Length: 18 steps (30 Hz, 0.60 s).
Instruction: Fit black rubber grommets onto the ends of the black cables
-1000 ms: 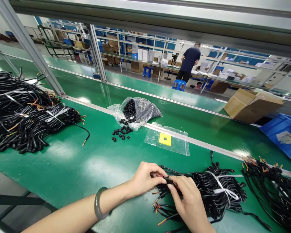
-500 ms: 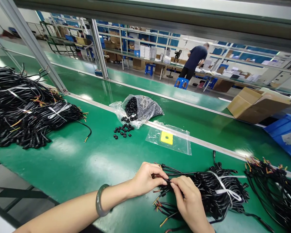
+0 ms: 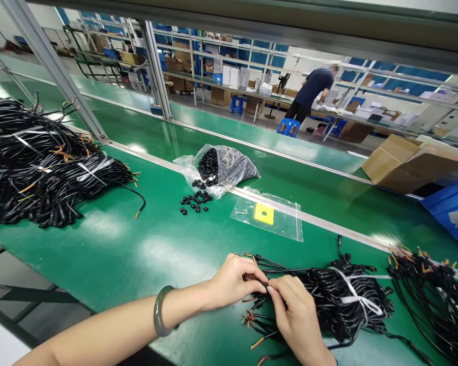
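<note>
My left hand (image 3: 234, 280) is closed in a pinch on a thin black cable (image 3: 265, 285) near its end. Fingertip to fingertip with it, my right hand (image 3: 296, 312) pinches the same cable; the fingers hide most of the spot between them. Around and under my right hand lie more cables with stripped red, orange and yellow wire ends (image 3: 258, 341). They run out of a black cable bundle (image 3: 347, 295) tied with a white band, just right of my right hand.
Small black plastic parts (image 3: 194, 202) spill from a clear bag (image 3: 234, 168). A yellow piece (image 3: 264, 213) lies on or in a flat zip bag (image 3: 290, 223). Cable heaps sit left (image 3: 41, 173) and right (image 3: 435, 300). A cardboard box (image 3: 412, 160) and blue bin (image 3: 452, 211) stand right. A person (image 3: 313, 89) bends beyond.
Both hands keep their pinch on the cable with barely any movement. The view has shifted slightly. Nothing on the bench has visibly been moved.
</note>
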Each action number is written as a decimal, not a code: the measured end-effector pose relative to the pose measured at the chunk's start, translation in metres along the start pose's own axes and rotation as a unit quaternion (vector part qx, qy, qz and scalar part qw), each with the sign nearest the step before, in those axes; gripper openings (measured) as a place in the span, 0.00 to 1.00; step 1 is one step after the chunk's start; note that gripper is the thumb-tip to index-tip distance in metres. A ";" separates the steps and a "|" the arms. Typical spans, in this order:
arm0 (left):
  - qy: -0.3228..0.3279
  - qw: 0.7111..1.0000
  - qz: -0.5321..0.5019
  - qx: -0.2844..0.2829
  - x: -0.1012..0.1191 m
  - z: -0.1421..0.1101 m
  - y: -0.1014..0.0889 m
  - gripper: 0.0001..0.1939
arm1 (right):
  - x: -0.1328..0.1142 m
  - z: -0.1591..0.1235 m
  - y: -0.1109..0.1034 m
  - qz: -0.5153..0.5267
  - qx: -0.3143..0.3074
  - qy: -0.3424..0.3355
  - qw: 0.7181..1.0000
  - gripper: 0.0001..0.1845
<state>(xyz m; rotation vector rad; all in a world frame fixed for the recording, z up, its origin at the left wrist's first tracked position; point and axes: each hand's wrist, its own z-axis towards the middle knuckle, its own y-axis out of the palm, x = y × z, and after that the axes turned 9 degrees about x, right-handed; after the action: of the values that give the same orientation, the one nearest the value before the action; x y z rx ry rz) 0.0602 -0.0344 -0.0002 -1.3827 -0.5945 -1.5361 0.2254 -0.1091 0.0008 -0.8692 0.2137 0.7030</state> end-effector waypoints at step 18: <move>-0.097 0.763 0.628 0.118 -0.022 0.056 -0.120 0.15 | 0.006 0.000 -0.001 -0.068 0.057 0.007 0.996 0.04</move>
<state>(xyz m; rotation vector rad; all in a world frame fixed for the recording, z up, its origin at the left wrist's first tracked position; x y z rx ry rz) -0.0196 0.0712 0.0208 -1.2628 0.1064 -0.2084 0.2305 -0.1072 -0.0013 -0.7714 0.2032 0.5526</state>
